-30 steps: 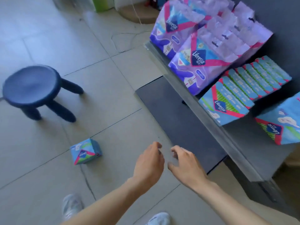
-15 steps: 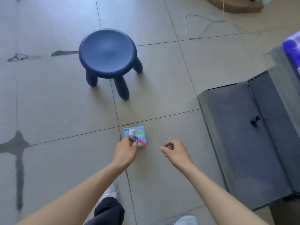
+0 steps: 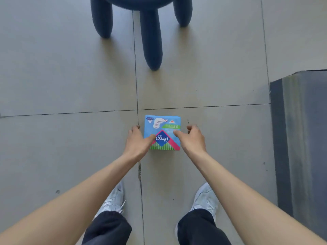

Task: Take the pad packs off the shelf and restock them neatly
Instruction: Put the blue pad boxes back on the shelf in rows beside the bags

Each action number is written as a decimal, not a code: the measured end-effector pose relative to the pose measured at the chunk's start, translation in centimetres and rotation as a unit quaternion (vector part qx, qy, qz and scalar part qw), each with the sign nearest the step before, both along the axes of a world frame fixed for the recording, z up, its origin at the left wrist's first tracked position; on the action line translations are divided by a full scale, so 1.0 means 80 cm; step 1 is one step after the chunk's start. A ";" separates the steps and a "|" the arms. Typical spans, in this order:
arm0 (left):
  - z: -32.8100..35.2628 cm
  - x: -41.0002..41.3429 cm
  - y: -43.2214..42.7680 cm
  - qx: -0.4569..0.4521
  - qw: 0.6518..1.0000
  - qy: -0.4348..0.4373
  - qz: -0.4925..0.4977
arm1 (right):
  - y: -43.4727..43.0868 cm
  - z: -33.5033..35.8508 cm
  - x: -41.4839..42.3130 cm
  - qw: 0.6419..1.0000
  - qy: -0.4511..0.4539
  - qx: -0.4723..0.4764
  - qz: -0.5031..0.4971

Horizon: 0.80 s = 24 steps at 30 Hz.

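Observation:
One blue pad pack (image 3: 162, 126) with a pink and green corner lies face up over the tiled floor, just in front of my feet. My left hand (image 3: 137, 144) holds its left side, thumb pressed on the printed face. My right hand (image 3: 192, 140) holds the right side the same way, thumb on the face and fingers curled past the edge. The shelf's stocked packs are out of view.
A dark blue stool (image 3: 151, 38) stands just beyond the pack, only its three legs showing. The dark grey base of the shelf unit (image 3: 300, 138) runs along the right edge. My white shoes (image 3: 115, 198) stand on the tiles below my arms.
The view has dropped closer to the floor. My right hand has come in from the right onto the pack, joining my left hand, and the pack now lies face up between both hands.

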<state>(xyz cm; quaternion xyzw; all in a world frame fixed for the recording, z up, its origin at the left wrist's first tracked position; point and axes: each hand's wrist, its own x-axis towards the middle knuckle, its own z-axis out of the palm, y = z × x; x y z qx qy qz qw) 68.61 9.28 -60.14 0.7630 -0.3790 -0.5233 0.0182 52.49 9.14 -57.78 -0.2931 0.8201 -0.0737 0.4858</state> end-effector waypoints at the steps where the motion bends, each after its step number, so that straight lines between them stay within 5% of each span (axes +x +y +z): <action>1: -0.012 0.000 0.006 0.004 0.999 0.029 0.018 | 0.003 -0.013 0.000 1.000 -0.007 0.002 -0.002; 10: 0.015 -0.019 0.017 -0.071 0.993 0.078 0.059 | 0.025 -0.016 0.003 0.988 -0.118 -0.042 -0.092; 18: 0.220 -0.092 -0.014 -0.146 0.976 0.143 -0.074 | 0.039 0.201 -0.069 0.966 -0.072 -0.154 -0.193; 24: 0.394 -0.230 -0.033 -0.206 0.928 0.217 -0.221 | 0.076 0.380 -0.177 0.908 0.001 -0.263 -0.325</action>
